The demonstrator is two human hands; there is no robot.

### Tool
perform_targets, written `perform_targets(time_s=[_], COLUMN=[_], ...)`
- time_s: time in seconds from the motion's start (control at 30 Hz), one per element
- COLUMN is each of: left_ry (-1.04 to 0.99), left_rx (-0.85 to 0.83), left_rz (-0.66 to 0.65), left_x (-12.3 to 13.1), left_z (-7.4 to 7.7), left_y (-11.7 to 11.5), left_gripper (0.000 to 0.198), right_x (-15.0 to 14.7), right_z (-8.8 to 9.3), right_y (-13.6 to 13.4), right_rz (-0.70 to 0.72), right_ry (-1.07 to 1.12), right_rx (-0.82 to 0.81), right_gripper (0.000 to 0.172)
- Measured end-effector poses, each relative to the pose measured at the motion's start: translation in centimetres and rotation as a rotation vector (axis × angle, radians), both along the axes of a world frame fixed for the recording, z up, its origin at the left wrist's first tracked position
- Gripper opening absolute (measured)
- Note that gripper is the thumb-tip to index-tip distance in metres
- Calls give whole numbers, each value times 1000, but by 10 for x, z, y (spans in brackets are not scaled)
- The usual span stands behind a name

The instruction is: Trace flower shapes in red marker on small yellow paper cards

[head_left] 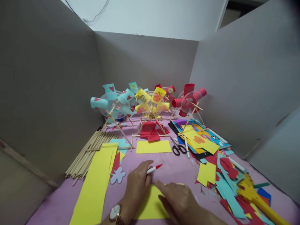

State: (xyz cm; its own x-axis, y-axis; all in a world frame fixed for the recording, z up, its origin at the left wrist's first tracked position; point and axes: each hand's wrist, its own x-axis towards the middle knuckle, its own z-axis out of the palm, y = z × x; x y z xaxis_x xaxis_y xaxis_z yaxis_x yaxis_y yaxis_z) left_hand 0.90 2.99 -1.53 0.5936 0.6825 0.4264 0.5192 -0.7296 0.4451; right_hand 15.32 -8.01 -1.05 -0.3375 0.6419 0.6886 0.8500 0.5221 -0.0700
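Observation:
My left hand (138, 179), with a watch on its wrist, has a white marker pen (153, 169) held at its fingers, red end pointing right. Under both hands lies a sheet of yellow paper (153, 204), partly covered by them. My right hand (179, 198) is over the sheet's right side, index finger stretched out toward the left hand and thumb apart, with nothing visible in it. Left of my left hand sits a pale flower-shaped cutout (117, 175). Farther forward are another yellow sheet (153, 147) and black-handled scissors (179, 149).
Paper-and-stick pinwheel models in blue (112, 103), yellow (152, 103) and red (189, 100) stand at the back. Wooden sticks (87, 153) and long yellow strips (96, 184) lie left. Paper scraps (228, 178) and a yellow glue gun (252, 193) are right. Grey panels (146, 59) enclose the table.

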Motion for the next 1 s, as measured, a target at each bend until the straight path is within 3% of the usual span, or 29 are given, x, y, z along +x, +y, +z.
perform_targets(time_s=[0.1, 0.2, 0.47, 0.7, 1.0], left_ry=[14, 36, 65, 13, -75], left_rx=[69, 132, 181, 157, 116], left_rz=[-5, -23, -55, -118, -199], left_x=[0, 1, 3, 4, 5], left_z=[1, 0, -5, -7, 2], left_y=[-6, -13, -22, -27, -28], left_gripper=[43, 44, 56, 68, 46], right_x=[-20, -20, -16, -14, -14], right_z=[-7, -14, -24, -26, -21], right_y=[3, 6, 8, 8, 9], right_rz=[-24, -92, -150, -143, -196], right_ry=[50, 62, 33, 64, 111], right_rx=[-76, -140, -31, -64, -116], right_gripper=[58, 65, 70, 71, 71])
